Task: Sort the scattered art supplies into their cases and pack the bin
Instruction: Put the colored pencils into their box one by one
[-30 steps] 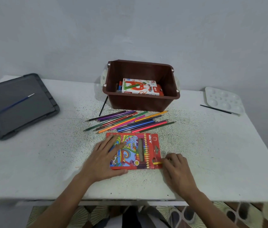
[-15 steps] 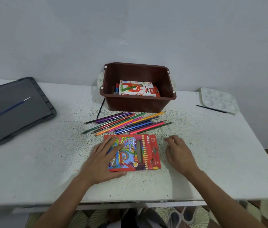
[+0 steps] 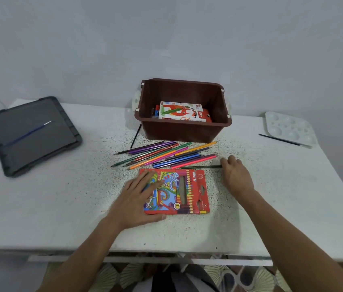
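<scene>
- Two hands work near the front of the table [image 3: 61, 207]. The left hand [image 3: 136, 199] lies flat at 12 o'clock, fingers straight and spread, pressing on the left half of the red pencil case [image 3: 189, 192] and gripping nothing.
- At 1 o'clock the right hand [image 3: 235, 178] curls its fingertips at the right end of a dark green pencil [image 3: 200, 167]. I cannot tell whether it pinches the pencil or only touches it.
- That pencil lies between the case and the heap, just beside a pink one, so a hasty drag could pull neighbours along.
- Beyond it, the loose coloured pencils [image 3: 166, 154] fan out at 12 o'clock. A knock could roll them toward the 3 o'clock edge.
- If the pressing hand eases off, the flat case may slide or buckle when a pencil is fed in.
- Farther at 12 o'clock, the brown bin [image 3: 183, 131] holds an oil pastels box [image 3: 180, 111]. A thin black brush [image 3: 135, 137] lies by its left wall and is easy to overlook.
- Farthest out are a grey lid [image 3: 61, 131] at 10 o'clock carrying a blue brush [image 3: 28, 132], and a white palette [image 3: 288, 127] at 2 o'clock with another black brush [image 3: 280, 140] at its near edge.
</scene>
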